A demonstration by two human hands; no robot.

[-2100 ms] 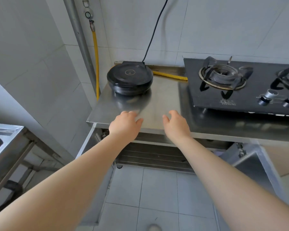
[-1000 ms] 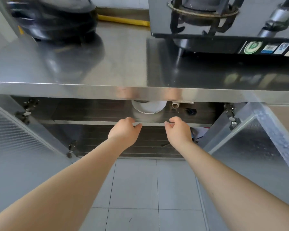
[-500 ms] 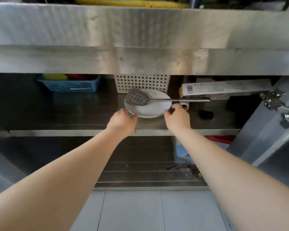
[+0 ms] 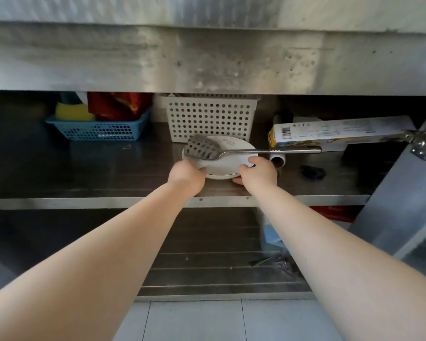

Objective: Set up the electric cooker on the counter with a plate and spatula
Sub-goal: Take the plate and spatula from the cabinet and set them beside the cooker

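**Plate gripped at both edges, upper shelf**

The plate [image 4: 228, 166] sits on the steel shelf [image 4: 84, 168] inside the cabinet, near its front lip, under the counter's overhang. It is round, white and glossy. Your left hand [image 4: 186, 174] grips its left rim, fingers curled over the edge; your right hand [image 4: 257, 174] grips the right rim, thumb on top and fingers tucked beneath. The spatula [image 4: 231, 150] lies across the plate: grey slotted blade over the left side, slim metal handle running right, well past the rim.

Room: the shelf is bare to the left of the plate, up to the front lip. Just behind the plate stands a white perforated basket [image 4: 209, 116], rigid plastic. A blue mesh basket [image 4: 96, 129] sits at the back left. To the right, a long cardboard box [image 4: 330, 131] lies behind the handle, and a small white roll [image 4: 277, 161] is just beside your right hand. A steel door [image 4: 403, 205] stands open at right.
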